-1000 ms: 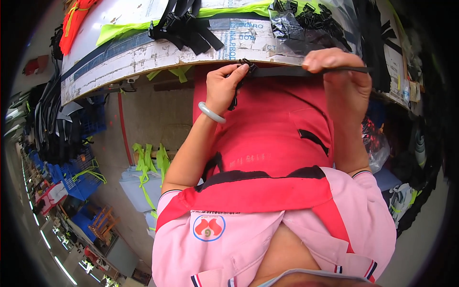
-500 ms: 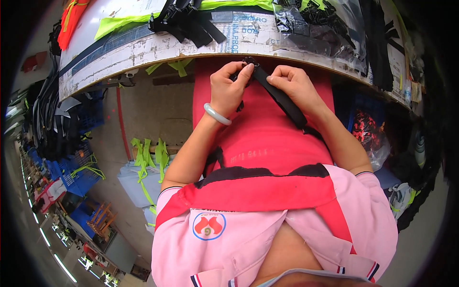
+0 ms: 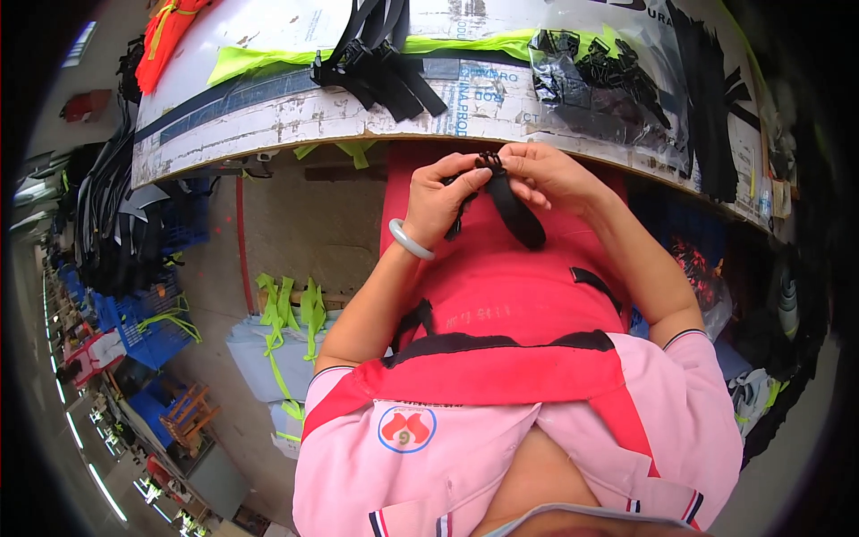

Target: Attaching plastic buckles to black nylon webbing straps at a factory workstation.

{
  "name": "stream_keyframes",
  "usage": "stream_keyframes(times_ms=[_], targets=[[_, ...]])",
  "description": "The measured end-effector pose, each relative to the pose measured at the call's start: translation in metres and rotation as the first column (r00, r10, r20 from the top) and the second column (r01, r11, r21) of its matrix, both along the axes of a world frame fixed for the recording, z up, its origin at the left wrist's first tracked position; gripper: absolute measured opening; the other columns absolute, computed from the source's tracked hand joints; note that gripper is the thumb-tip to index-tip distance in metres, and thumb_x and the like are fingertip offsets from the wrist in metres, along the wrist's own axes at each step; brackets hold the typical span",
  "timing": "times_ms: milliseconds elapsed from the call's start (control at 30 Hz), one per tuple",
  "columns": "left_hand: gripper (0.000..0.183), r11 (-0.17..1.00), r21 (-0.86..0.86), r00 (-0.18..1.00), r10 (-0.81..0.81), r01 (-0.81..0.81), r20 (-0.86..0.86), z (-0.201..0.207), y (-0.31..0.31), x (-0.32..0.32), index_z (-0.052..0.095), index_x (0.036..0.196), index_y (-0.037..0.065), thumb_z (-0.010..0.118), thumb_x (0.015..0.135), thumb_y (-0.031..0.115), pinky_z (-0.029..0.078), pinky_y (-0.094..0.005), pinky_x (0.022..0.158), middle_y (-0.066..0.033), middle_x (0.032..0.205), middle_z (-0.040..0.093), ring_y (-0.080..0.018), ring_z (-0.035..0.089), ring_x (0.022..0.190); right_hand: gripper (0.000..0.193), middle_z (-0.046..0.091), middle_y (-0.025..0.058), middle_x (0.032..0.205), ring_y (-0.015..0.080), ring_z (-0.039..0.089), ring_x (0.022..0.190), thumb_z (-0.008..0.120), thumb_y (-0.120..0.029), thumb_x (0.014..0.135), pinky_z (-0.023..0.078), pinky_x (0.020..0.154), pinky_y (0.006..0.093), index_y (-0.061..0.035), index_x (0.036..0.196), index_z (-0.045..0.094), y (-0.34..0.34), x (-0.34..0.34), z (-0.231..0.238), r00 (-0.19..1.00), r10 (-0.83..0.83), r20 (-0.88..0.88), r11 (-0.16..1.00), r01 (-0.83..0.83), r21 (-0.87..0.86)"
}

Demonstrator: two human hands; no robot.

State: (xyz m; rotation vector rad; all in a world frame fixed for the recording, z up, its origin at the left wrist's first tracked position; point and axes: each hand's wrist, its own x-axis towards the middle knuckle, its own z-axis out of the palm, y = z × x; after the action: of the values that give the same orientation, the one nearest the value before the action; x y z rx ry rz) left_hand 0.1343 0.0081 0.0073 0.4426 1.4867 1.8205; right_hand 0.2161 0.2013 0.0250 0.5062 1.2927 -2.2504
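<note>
The left hand (image 3: 438, 197) has its thumb and fingers clamped on the left side of a black buckle (image 3: 489, 161), which sits between both hands just beyond the table's near edge, above the red apron (image 3: 501, 277). The right hand (image 3: 544, 172) meets it from the other side, thumb and forefinger pressed together on its right edge; whether they also pinch the strap cannot be told. Its other fingers curl loosely below. The black strap (image 3: 517, 215) hangs from the buckle in a rounded bend over the apron. Another dark piece (image 3: 458, 217) dangles beneath the left hand, partly hidden by it. A pale bangle (image 3: 411, 241) circles the left wrist. On the table (image 3: 237, 148) lie a bunch of black straps (image 3: 416, 89), a lime band (image 3: 259, 61) running behind them, and, to the right, a clear bag (image 3: 617, 112) with black buckles.
</note>
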Motion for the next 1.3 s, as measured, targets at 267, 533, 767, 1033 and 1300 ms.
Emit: stream_keyframes(times_ms=[267, 533, 767, 1033, 1300], targets=[[0.014, 0.947, -0.002, 0.945, -0.321, 0.322, 0.071, 0.048, -0.047, -0.034, 0.068, 0.092, -0.004, 0.066, 0.085, 0.008, 0.038, -0.0194, 0.051, -0.0022, 0.083, 0.06, -0.0052, 0.051, 0.063, 0.021, 0.058, 0.0014, 0.059, 0.0089, 0.054, 0.046, 0.054, -0.019, 0.096, 0.041, 0.045, 0.021, -0.0014, 0.086, 0.059, 0.069, -0.102, 0.072, 0.586, 0.512, -0.628, 0.059, 0.706, 0.706], [0.019, 0.999, 0.034, 0.999, 0.018, -0.019, 0.032, 0.088, -0.017, -0.134, 0.065, 0.102, 0.001, 0.063, 0.09, 0.017, 0.031, -0.0202, 0.037, -0.0014, 0.061, 0.056, -0.0072, 0.047, 0.043, 0.025, 0.059, 0.0026, 0.06, 0.0086, 0.056, 0.052, 0.057, -0.024, 0.093, 0.046, 0.046, 0.0239, -0.0005, 0.088, 0.061, 0.057, -0.168, 0.17, 0.501, -0.066, -0.863, 0.195, 0.854, 0.482], [0.031, 0.936, -0.239, 0.961, 0.22, -0.257, -0.17, 0.028, 0.028, -0.143, 0.064, 0.111, -0.001, 0.069, 0.086, 0.016, 0.041, -0.0206, 0.045, -0.0065, 0.088, 0.067, -0.0063, 0.053, 0.055, 0.03, 0.068, 0.0143, 0.095, 0.0297, 0.065, 0.088, 0.06, -0.025, 0.088, 0.05, 0.08, 0.0372, -0.0065, 0.111, 0.063, 0.021, -0.128, -0.015, 0.859, 0.227, -0.459, 0.367, 0.362, 0.857], [0.042, 0.995, 0.031, 0.976, 0.091, -0.099, 0.196, 0.016, 0.001, -0.087, 0.054, 0.125, 0.006, 0.052, 0.096, 0.037, 0.037, -0.0191, 0.038, -0.0105, 0.095, 0.069, -0.0076, 0.049, 0.045, 0.026, 0.066, 0.0108, 0.091, 0.0189, 0.062, 0.073, 0.061, -0.015, 0.087, 0.051, 0.07, 0.0304, -0.0038, 0.11, 0.063, 0.009, -0.102, -0.012, 0.831, 0.272, -0.486, 0.353, 0.383, 0.853], [0.073, 0.988, 0.096, 0.85, -0.154, 0.121, 0.503, -0.005, 0.002, -0.053, 0.047, 0.133, 0.005, 0.03, 0.093, 0.064, 0.034, -0.0197, 0.037, -0.0039, 0.08, 0.058, -0.0099, 0.051, 0.05, 0.024, 0.058, 0.0086, 0.106, 0.0248, 0.061, 0.088, 0.065, -0.008, 0.082, 0.05, 0.079, 0.0328, -0.0092, 0.106, 0.065, -0.018, -0.052, 0.0, 0.703, 0.515, -0.491, 0.521, 0.199, 0.83]])
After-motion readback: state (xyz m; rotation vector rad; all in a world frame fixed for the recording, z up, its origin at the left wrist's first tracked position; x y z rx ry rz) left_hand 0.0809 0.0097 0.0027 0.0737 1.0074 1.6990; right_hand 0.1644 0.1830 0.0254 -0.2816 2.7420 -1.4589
